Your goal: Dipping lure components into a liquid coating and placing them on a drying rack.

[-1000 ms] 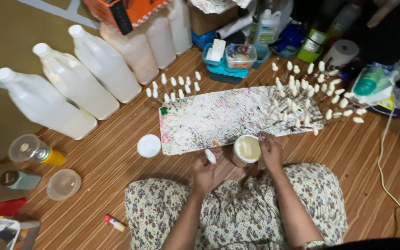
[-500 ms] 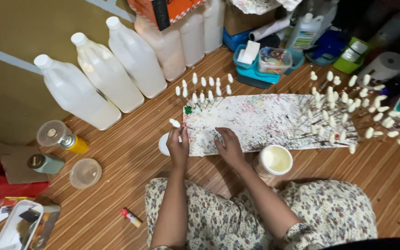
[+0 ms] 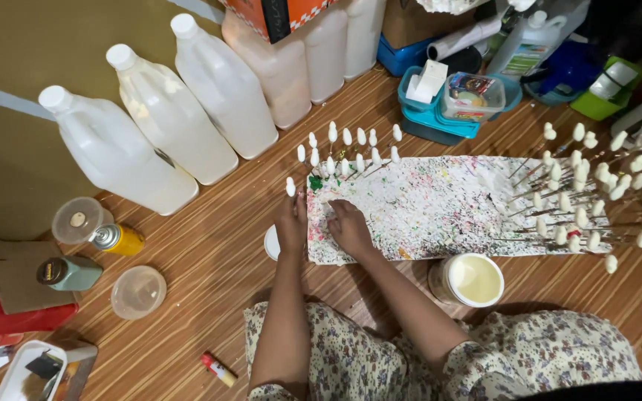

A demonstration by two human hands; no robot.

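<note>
Two hands: both are being kept at the left end of the paint-spattered board (image 3: pixel 440 204), which is lying flat on the wooden floor (image 3: pixel 209 260).
Left hand (image 3: pixel 292 220): a stick with a white tip (image 3: pixel 290 186) is being pinched between its fingertips, right at the board's left edge; the rest of the fingers are being held together.
Right hand (image 3: pixel 348 225): it's being rested palm down on the board's left part, fingers slightly curled and close together; whether anything is being gripped under it can't be told.
Small white-tipped sticks (image 3: pixel 347 148): a cluster is standing upright just beyond the board's far left corner.
Bigger bunch of tipped sticks (image 3: pixel 596 193): it's being propped over the board's right end.
Cup of cream-coloured liquid (image 3: pixel 472 280): it's sitting just beside the board's near edge.
White lid (image 3: pixel 271 242): it's partly hidden under the left wrist, touching the board's left edge.
Big white jugs (image 3: pixel 165 126): they're being lined up well beyond the board, to the left.
</note>
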